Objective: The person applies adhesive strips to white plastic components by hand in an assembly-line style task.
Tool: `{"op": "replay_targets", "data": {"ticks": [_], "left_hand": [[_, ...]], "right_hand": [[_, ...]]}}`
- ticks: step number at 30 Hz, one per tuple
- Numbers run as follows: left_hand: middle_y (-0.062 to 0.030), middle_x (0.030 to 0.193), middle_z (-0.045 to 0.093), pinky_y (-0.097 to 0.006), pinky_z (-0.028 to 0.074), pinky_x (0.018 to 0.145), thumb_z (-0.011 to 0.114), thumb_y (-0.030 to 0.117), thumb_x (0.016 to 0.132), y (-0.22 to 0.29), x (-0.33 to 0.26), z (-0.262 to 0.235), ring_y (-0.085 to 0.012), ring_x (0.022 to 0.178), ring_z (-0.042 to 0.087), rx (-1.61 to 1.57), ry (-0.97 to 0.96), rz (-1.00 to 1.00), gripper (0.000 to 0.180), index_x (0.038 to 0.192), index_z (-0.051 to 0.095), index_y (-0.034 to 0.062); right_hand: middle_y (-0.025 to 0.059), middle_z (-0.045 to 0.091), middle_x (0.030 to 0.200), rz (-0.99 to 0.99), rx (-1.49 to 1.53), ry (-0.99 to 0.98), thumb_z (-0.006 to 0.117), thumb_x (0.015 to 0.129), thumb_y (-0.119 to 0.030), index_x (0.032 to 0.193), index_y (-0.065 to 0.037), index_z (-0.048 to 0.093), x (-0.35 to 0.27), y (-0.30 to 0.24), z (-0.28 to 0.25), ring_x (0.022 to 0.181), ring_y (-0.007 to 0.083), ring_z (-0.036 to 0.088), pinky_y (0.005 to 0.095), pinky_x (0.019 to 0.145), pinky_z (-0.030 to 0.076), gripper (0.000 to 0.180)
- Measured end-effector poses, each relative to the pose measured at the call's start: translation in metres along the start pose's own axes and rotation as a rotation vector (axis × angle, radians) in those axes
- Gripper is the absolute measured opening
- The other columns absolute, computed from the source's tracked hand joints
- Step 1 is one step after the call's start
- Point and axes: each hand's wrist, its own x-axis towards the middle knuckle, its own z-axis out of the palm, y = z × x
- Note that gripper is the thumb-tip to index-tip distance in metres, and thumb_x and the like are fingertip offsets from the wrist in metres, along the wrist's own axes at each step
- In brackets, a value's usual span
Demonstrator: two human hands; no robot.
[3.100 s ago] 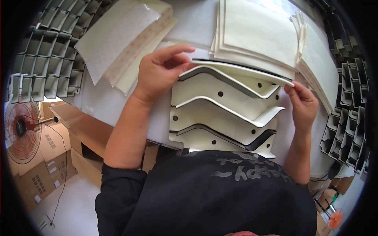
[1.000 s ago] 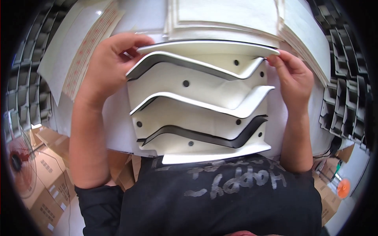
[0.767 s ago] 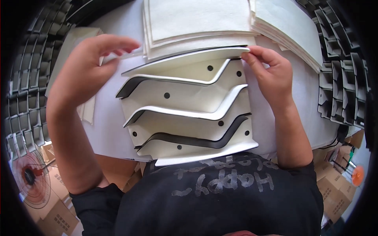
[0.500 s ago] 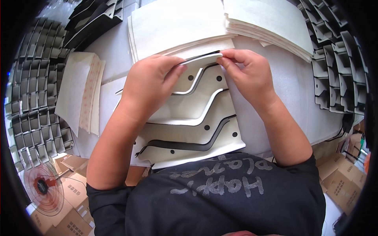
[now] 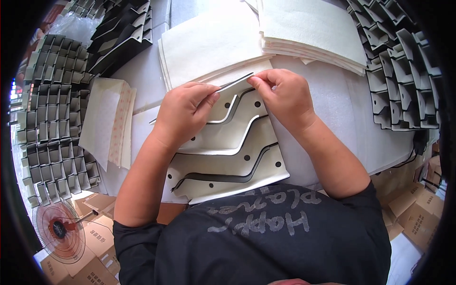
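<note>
My left hand (image 5: 184,110) is closed in a pinch on the left end of a white strip with a dark edge (image 5: 237,86). My right hand (image 5: 286,99) pinches the same strip's right end between thumb and fingers. The strip slants up to the right, at the far side of a cream panel (image 5: 209,166) in front of me. Whether strip and panel are joined cannot be made out. Several bent ribs, white with dark edges, cross the panel; the nearest shows a black face (image 5: 237,178). Round black dots (image 5: 246,157) mark the panel between them.
Beyond my hands lie two stacks of white sheets (image 5: 211,40) (image 5: 311,33). Another sheet stack (image 5: 102,116) is at the left. Grey ribbed parts stand piled left (image 5: 57,102) and right (image 5: 403,85), with black ones (image 5: 126,35) far left. A fan (image 5: 59,229) and cartons (image 5: 411,211) are below.
Both hands keep their pinch on the strip, which now looks straighter and slants more steeply. The whole view has shifted a little, with the hands and panel slightly lower in the picture.
</note>
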Motion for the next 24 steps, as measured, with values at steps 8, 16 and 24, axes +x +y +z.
{"op": "replay_targets", "data": {"ticks": [8,16,24], "left_hand": [[-0.0181,0.080,0.064,-0.043,0.049,0.075,0.058,0.028,0.086,0.032,0.039,0.005,-0.0353,0.081,0.062,0.381,-0.303,-0.063,0.028,0.082,0.065,0.0017],[-0.0172,0.092,0.065,-0.040,0.050,0.078,0.063,0.011,0.079,0.012,0.038,0.009,-0.0340,0.087,0.062,0.324,-0.388,-0.050,0.019,0.097,0.062,0.0038],[-0.0064,0.109,0.066,-0.031,0.048,0.086,0.066,0.003,0.079,-0.043,-0.010,-0.093,-0.0174,0.097,0.061,-0.056,-0.375,-0.083,0.039,0.117,0.062,0.0071]], "right_hand": [[0.0128,0.067,0.084,-0.278,0.082,-0.275,0.074,0.073,-0.014,0.092,-0.007,0.070,0.027,0.015,-0.008,0.082,0.0286,0.064,0.0368,0.077,0.050,0.020],[0.0059,0.061,0.090,-0.073,0.232,-0.565,0.071,0.076,-0.003,0.097,-0.007,0.071,0.045,0.031,-0.011,0.079,0.0170,0.061,0.0268,0.074,0.049,0.022],[0.0072,0.062,0.093,-0.219,0.101,-0.594,0.059,0.077,0.004,0.104,-0.007,0.069,0.051,0.037,-0.025,0.083,0.0185,0.059,0.0277,0.076,0.048,0.031]]}}
